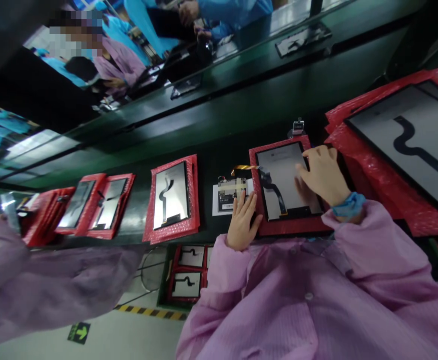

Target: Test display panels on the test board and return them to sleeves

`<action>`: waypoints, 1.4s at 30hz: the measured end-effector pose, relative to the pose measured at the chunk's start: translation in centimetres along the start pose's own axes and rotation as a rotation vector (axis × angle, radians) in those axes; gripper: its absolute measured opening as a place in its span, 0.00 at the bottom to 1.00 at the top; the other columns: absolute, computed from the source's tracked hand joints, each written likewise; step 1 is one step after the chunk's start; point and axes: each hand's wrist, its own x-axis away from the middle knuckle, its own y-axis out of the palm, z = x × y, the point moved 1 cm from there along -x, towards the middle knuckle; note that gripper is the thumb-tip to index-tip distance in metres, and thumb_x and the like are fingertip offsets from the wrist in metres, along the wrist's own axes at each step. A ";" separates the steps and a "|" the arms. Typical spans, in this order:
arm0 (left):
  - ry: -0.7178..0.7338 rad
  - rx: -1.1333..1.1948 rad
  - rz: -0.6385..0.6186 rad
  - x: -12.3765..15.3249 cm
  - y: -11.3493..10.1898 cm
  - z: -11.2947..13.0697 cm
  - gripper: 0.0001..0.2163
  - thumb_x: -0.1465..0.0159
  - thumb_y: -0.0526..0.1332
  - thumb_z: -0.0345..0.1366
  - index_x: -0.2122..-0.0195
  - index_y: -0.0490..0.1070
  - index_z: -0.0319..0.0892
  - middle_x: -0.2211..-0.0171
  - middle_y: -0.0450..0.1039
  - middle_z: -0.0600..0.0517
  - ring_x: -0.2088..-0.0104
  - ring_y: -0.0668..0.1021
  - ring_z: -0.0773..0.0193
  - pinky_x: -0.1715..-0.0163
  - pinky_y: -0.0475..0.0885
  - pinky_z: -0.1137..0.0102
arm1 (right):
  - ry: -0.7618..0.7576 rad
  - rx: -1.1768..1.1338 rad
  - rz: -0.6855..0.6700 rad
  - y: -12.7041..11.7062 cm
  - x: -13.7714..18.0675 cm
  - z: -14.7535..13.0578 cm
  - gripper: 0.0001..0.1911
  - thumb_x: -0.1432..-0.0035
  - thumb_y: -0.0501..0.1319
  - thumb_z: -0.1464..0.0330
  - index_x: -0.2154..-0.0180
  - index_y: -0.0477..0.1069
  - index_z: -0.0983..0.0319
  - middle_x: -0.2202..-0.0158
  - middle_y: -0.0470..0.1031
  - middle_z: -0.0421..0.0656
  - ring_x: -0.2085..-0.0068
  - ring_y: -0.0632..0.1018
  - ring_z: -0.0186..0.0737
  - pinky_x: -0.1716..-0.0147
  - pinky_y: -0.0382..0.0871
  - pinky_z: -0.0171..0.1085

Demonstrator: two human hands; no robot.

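My left hand (242, 222) lies with its fingers stretched out and apart on the lower right of a small test board (229, 194) with a white label. A golden flex cable (244, 168) runs from the board's upper side toward a display panel (286, 180) with a dark ribbon on its back. That panel rests on red bubble wrap (279, 228). At its upper right edge is my right hand (326, 172), fingers curled and thumb near the index finger over the panel. Whatever those fingertips pinch is too small to make out. The panel mirrors part of the hand.
A larger panel (410, 145) lies on red wrap at right. Further wrapped panels (170, 197) line the bench to the left, by a neighbour's sleeve (72, 285). A small metal device (298, 127) stands behind my panel. A crate (162, 285) sits below; co-workers are across the bench.
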 end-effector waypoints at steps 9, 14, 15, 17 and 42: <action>0.125 0.003 0.121 -12.2 -4.8 -4.5 0.22 0.27 0.52 0.46 0.39 0.69 0.39 0.38 0.70 0.42 0.34 0.68 0.54 0.30 0.50 0.51 | -0.070 -0.070 -0.492 2.6 -2.4 -6.0 0.20 0.38 0.60 0.53 0.69 0.74 0.63 0.65 0.78 0.51 0.63 0.76 0.46 0.66 0.58 0.39; 0.131 -0.024 -0.022 -14.1 -4.1 -7.2 0.20 0.29 0.57 0.44 0.40 0.70 0.42 0.38 0.70 0.43 0.32 0.65 0.52 0.30 0.46 0.45 | -0.111 -0.221 -0.461 3.1 -1.8 -5.9 0.11 0.40 0.64 0.64 0.71 0.70 0.64 0.66 0.78 0.45 0.65 0.74 0.38 0.65 0.58 0.36; 0.142 -0.025 -0.024 -13.9 -4.1 -7.4 0.19 0.30 0.59 0.44 0.42 0.72 0.43 0.39 0.71 0.43 0.33 0.66 0.52 0.31 0.47 0.45 | -0.145 -0.201 -0.438 3.1 -1.6 -6.1 0.10 0.40 0.63 0.66 0.71 0.70 0.64 0.66 0.77 0.45 0.65 0.73 0.38 0.64 0.59 0.36; 0.188 -0.024 0.014 -13.4 -4.3 -7.5 0.14 0.32 0.61 0.43 0.49 0.76 0.43 0.42 0.74 0.44 0.37 0.71 0.52 0.32 0.51 0.46 | -0.230 -0.094 -0.360 3.2 -1.2 -6.5 0.07 0.39 0.61 0.69 0.69 0.70 0.64 0.64 0.76 0.46 0.62 0.73 0.41 0.63 0.59 0.38; 0.282 0.255 -0.216 -12.6 -4.8 -5.9 0.11 0.35 0.56 0.38 0.73 0.69 0.41 0.74 0.73 0.52 0.70 0.73 0.63 0.61 0.66 0.65 | -0.355 -0.485 -0.432 5.8 -1.6 -6.3 0.02 0.44 0.56 0.73 0.69 0.68 0.63 0.67 0.73 0.44 0.64 0.68 0.38 0.57 0.60 0.39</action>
